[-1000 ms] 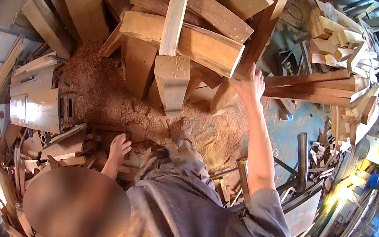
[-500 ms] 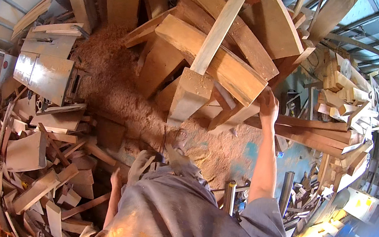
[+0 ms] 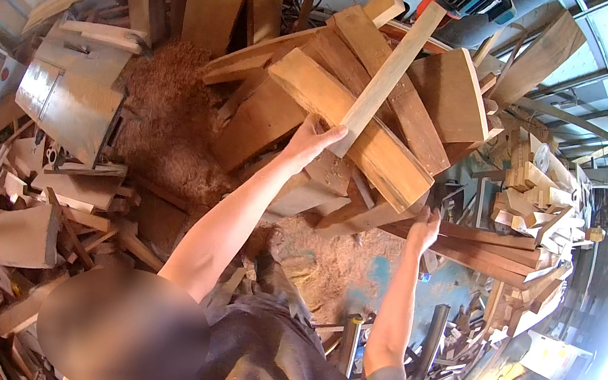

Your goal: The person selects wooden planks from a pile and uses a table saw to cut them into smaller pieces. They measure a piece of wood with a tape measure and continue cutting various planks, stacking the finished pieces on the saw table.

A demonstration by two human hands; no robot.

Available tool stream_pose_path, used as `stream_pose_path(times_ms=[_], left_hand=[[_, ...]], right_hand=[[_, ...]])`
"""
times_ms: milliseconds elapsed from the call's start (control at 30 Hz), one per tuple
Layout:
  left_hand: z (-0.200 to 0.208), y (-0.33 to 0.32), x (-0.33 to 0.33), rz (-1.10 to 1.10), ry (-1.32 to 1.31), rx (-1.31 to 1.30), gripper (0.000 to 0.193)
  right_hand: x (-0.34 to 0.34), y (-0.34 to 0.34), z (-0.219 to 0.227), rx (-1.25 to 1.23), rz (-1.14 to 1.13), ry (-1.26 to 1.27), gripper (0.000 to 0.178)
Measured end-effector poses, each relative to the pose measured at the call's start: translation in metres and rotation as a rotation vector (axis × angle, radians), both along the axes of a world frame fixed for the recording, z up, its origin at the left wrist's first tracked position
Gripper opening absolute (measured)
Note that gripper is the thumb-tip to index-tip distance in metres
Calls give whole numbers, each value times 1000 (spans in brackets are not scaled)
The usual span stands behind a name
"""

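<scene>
your left hand [image 3: 313, 138] is closed around the lower end of the long pale wooden batten [image 3: 387, 79], whose axis rises up and to the right over the heaped brown planks [image 3: 373, 141]. your right hand [image 3: 424, 229], fingers loosely open, rests lower on a reddish board [image 3: 502, 249].

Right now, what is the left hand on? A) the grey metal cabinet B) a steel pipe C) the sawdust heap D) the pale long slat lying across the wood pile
D: the left hand grips the lower end of the pale long slat that lies across the stacked wood pile.
</scene>
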State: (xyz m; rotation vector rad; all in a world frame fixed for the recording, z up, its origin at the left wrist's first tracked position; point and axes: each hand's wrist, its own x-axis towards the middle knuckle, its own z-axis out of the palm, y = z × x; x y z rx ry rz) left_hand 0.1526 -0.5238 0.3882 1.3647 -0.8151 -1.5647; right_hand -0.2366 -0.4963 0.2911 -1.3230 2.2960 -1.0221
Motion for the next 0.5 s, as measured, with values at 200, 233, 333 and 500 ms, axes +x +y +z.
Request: stream_pose_path(times_ms=[200, 233, 333, 500], left_hand=[[-41, -24, 6, 95, 17, -135, 115], [-50, -28, 4, 165, 98, -112, 108], [-51, -35, -5, 400, 282, 67, 63], [-87, -56, 11, 305, 457, 202, 54]], right_hand=[[83, 51, 119, -160, 90, 13, 45], [89, 57, 129, -159, 110, 42, 44], [130, 64, 162, -152, 156, 45, 41], [221, 13, 182, -41, 484, 160, 52]])
